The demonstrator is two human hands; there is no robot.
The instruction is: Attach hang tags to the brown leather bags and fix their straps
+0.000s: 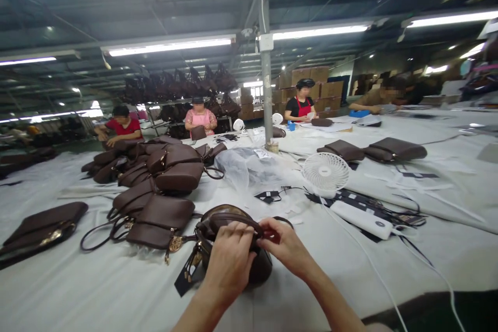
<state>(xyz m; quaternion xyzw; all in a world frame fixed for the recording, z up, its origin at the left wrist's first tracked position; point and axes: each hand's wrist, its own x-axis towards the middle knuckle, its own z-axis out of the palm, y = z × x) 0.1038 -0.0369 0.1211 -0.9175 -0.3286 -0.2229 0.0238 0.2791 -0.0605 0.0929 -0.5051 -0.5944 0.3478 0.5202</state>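
Observation:
A dark brown handbag stands on the white-covered table right in front of me. My left hand lies over its top, fingers curled over the upper edge. At the right end of that edge, the thumb and forefinger of my right hand are pinched together at the bag; what exactly sits between them is hidden. A black hang tag and a tassel hang at the bag's left side. Close by on the left lies another brown bag with a round gold charm.
A heap of brown bags covers the left of the table. Clear plastic lies beyond my bag. To the right are a white fan, a white power bank-like box and cables. A post and several co-workers stand behind.

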